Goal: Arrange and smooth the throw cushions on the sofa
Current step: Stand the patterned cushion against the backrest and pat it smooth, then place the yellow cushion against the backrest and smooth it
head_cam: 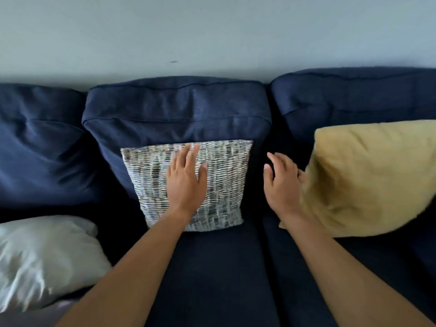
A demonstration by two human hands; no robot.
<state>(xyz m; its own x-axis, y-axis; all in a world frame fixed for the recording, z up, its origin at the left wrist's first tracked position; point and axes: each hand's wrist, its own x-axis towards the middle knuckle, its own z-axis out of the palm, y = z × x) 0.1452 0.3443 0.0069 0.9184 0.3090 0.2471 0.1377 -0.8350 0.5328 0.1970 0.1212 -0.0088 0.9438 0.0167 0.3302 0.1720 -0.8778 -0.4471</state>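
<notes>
**couchpotato_q:** How did you get throw cushions to sit flat without them slumping? What did yours look like mid-job?

**me:** At that point the navy sofa (212, 267) had three cushions on it. The big yellow cushion (368, 180) was toward the right end of the seat, tilted and rumpled against the right back cushion. The pale grey cushion (44, 258) lay flopped near the seat's front edge at the left end, creased all over. The patterned cushion (224, 180) stood upright at the middle of the seat, leaning on the middle back cushion (177, 114).

**couchpotato_q:** And your hands?

**me:** My left hand (186, 180) was spread flat on the patterned one's face, gripping nothing, just pressing. My right hand (282, 182) was open too, fingers loosely curved, in the gap between the patterned cushion and the yellow one, its outer edge touching or nearly touching the yellow fabric; hard to say which.

**couchpotato_q:** So the trick?

**me:** My guess: stroke with the flat palm from the centre outward toward the corners, lightly, so the cushion doesn't tip. I reckoned the yellow one needed squaring up next, using both hands on its sides.
</notes>
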